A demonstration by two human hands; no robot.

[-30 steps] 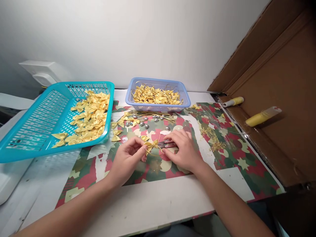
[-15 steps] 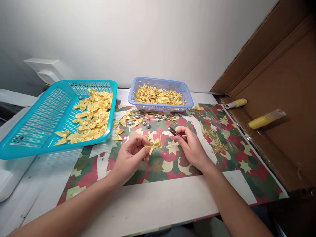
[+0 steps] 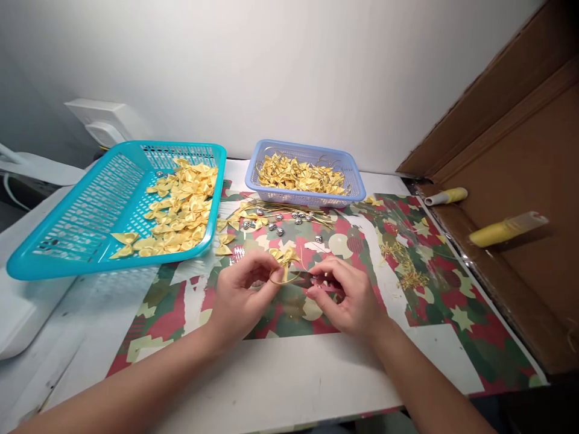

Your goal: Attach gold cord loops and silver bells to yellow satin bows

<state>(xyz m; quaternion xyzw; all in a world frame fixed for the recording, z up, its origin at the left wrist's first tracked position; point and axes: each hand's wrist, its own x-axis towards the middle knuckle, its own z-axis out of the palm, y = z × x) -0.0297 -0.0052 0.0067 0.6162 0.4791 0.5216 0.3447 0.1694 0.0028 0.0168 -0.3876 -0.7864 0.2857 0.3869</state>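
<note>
My left hand (image 3: 246, 292) is closed, pinching a yellow ribbon bow (image 3: 284, 258) between thumb and fingers. A loop of thin gold wire (image 3: 289, 281) hangs from the bow and curves toward the right. Close beside it, my right hand (image 3: 346, 292) is curled around a small pair of snips (image 3: 328, 286), largely hidden by the fingers. The snips' tip points left, near the loop; I cannot tell whether they touch it. Behind the hands, a silver jingle bell (image 3: 319, 239) rests on the patterned sheet (image 3: 312, 310).
A turquoise basket (image 3: 58, 260) with yellow bows stands at left. At the back, a blue-violet basket (image 3: 312, 197) holds bows with gold wire. Before it lie straight gold wires (image 3: 298, 209) and several bells (image 3: 272, 227). Gold clippings (image 3: 412, 277) lie right, near a cardboard wall (image 3: 520, 157).
My right hand has moved closer to my left, bringing the snips to the bow's wire loop. The bow has turned in my left fingers, and the loop now shows. The view has shifted slightly.
</note>
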